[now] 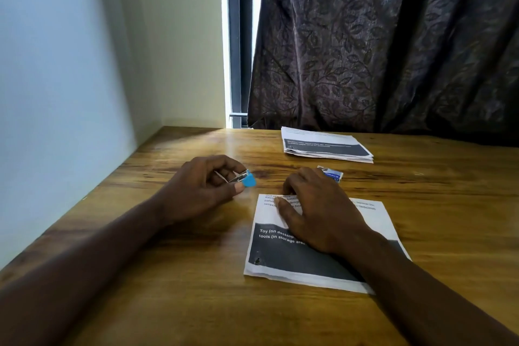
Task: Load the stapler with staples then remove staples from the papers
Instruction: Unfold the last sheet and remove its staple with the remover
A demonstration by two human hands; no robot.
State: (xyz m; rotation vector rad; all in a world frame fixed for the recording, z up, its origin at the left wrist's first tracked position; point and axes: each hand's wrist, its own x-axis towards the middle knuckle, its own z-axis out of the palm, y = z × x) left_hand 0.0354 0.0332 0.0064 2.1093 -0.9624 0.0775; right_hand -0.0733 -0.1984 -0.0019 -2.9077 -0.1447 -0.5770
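Note:
My left hand [202,187] grips a small blue stapler [247,179], its blue end and metal part poking out between thumb and fingers, just left of the near papers. My right hand [317,211] rests flat on a set of printed papers [280,258], fingers spread over its top left corner. A small blue and white staple box [332,174] lies on the table just beyond my right hand. A second stack of printed papers [325,146] sits further back. No staple is visible on the papers.
The wooden table [179,275] meets a white wall [70,93] on the left. A dark patterned curtain [379,42] hangs behind the table's far edge, with a window strip [238,36] beside it.

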